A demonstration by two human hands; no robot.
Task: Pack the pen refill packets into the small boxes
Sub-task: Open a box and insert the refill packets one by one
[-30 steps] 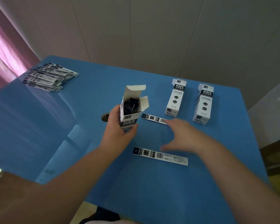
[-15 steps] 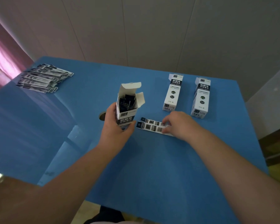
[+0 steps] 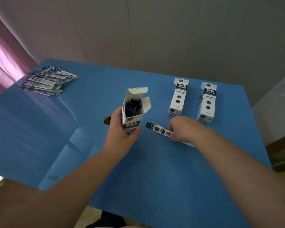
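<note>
Presently on the blue table (image 3: 155, 170):

Open box (image 3: 133, 111): white and black carton, upright, top flaps raised, dark packet ends visible inside. Held round its lower half by the left hand (image 3: 120, 134), fingers and thumb wrapped on either side, near the table's middle.

Refill packets (image 3: 160, 130): narrow white strips with black print, apparently two stacked together, lying low at the table just right of the open box. The right hand (image 3: 183, 129) has its grip closed on them, fingers curled over their right portion; the far end pokes out below the wrist. Whether they are lifted clear of the table cannot be told.

Closed boxes, two: one (image 3: 178, 97) and another (image 3: 207, 102), lying flat side by side beyond the right hand, well apart from the open box.

Loose packet pile (image 3: 46, 81): many strips fanned at the far left corner of the table.

Round hole (image 3: 107, 120) in the table, just left of the left hand.
</note>
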